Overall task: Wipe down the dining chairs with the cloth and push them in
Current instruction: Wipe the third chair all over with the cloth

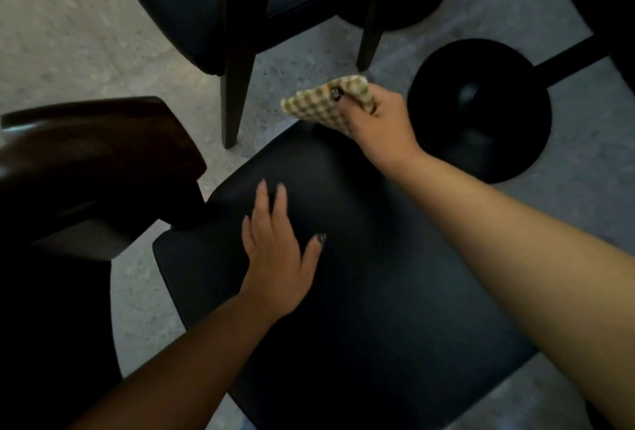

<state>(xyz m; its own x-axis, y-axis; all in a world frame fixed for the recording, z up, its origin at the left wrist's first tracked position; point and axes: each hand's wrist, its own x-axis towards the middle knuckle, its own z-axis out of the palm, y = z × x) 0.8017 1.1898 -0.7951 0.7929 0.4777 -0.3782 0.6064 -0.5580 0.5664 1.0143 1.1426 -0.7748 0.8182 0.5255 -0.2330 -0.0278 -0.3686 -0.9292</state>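
Scene was dim, low contrast; black seat (360, 275) under left hand (278, 258) lost nearly all detail. Floor (68, 34) far left of hand was brightest, soft, smeared. Right hand (381, 117) lit warmer than left. Faint sheen on chair back (86, 148). Edges bowed by wide lens

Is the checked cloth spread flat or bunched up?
Bunched: the right hand grips the cloth folded, above the seat's far edge.

bare floor (86, 51) opens left; the second chair (240, 17) and round table base (481, 110) crowd the seat's (378, 275) far edge.
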